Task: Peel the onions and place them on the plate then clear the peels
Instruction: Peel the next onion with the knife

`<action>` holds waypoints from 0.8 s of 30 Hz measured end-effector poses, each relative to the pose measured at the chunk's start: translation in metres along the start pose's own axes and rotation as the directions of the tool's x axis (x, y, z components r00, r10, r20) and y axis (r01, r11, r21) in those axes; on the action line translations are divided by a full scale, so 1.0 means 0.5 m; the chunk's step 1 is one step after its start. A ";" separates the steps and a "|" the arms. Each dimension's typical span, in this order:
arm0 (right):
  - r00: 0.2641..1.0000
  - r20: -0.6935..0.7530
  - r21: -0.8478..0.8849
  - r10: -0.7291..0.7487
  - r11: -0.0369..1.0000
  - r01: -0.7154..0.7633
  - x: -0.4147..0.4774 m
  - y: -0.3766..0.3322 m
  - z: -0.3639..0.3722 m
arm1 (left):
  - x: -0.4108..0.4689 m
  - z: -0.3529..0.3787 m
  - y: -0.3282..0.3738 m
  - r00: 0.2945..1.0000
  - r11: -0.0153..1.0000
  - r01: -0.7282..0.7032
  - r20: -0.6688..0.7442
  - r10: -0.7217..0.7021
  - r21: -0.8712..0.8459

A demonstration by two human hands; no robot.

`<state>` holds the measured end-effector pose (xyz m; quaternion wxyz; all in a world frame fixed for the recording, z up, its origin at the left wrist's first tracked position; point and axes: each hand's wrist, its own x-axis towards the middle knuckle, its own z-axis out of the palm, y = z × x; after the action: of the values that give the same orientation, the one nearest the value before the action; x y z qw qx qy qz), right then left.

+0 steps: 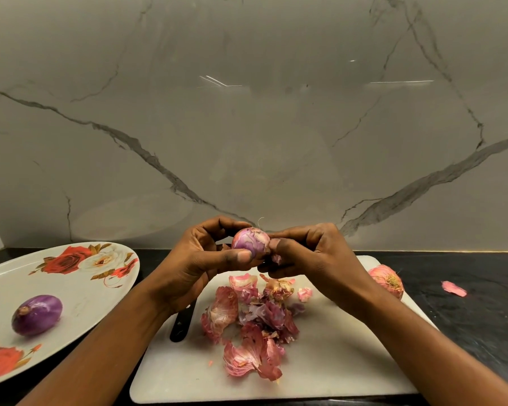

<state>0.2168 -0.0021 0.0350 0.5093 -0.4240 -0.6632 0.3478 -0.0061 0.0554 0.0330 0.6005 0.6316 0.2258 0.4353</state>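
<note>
held onion (250, 239): part stripped, purple flesh showing, dry skin left on the side toward your right hand. your left hand (200, 259) has thumb and fingers curled round it. your right hand (308, 256) pinches a flap of skin (276, 258) at its edge. advice: draw the flap along the bulb in short pulls and turn the onion within the left grip. peels (252, 317) lie on the cutting board (335, 361) directly below the grip. a peeled onion (37, 315) sits on the plate (79, 288), well left of the grip. an unpeeled onion (386, 281) lies just to its right.
</note>
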 end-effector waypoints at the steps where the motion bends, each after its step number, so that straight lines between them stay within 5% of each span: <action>1: 1.000 0.003 -0.002 0.000 1.000 0.000 -0.001 -0.001 0.000 | 0.000 0.000 -0.001 1.000 1.000 0.001 0.001 -0.001 0.005; 16: 0.999 0.034 -0.042 -0.035 0.998 0.036 -0.001 0.003 -0.006 | -0.001 -0.001 0.000 1.000 1.000 0.016 0.014 -0.016 -0.010; 24: 0.997 -0.068 -0.049 -0.047 0.998 0.044 0.002 0.006 0.000 | 0.001 0.000 -0.002 1.000 0.997 0.001 -0.002 -0.001 -0.075</action>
<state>0.2175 -0.0002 0.0327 0.5296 -0.4326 -0.6627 0.3054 -0.0056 0.0558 0.0320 0.6238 0.6080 0.2103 0.4439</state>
